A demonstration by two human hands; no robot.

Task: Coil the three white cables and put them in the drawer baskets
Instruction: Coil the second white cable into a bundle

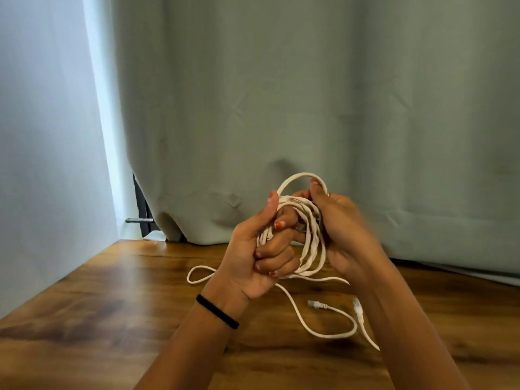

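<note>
Mid-frame above the tabletop (112, 291), my left hand (253, 257) grips the white cable coil (306, 235), fingers curled through it, while my right hand (346, 223) pinches the top loop. Best to keep loops even and draw in the slack tail (332, 333) at lower right.

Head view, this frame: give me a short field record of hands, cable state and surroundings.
left hand: grips the coil, fingers curled through the loops
right hand: holds the coil's far side, guiding a top loop
loose cable: trails on the wooden table
connectors: two white plug ends lie on the table
background: grey-green curtain
drawer baskets: not in view
</note>
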